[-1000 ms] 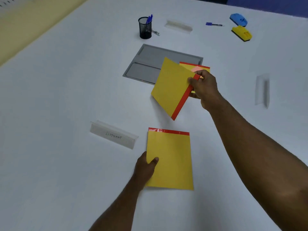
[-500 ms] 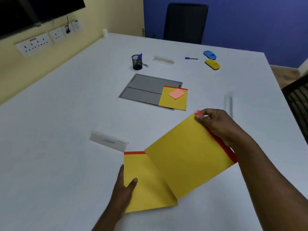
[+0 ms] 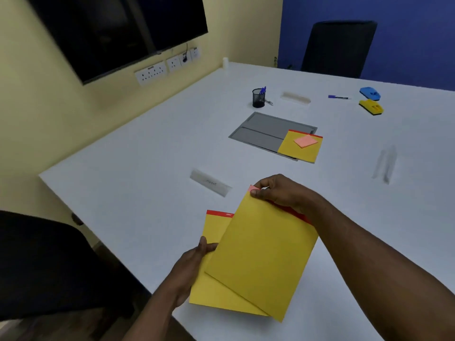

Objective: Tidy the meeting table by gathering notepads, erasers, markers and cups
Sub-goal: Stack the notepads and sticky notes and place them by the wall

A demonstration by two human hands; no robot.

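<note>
Nearest, the left hand (image 3: 189, 264) pinches the left edge of a yellow notepad (image 3: 214, 232) with a red top strip, thumb on top, its lower part hidden under a second yellow notepad (image 3: 261, 254). The right hand (image 3: 280, 190) closes thumb and fingers on that second pad's top corner, holding it tilted across the first. Both sit at the near edge of the white counter (image 3: 147, 156). Beyond, a clear name stand (image 3: 210, 184) bears writing too blurred to read. Farther off, a third notepad (image 3: 301, 150) with a pink sticky note (image 3: 306, 141) overlaps a grey tray (image 3: 261, 129).
</note>
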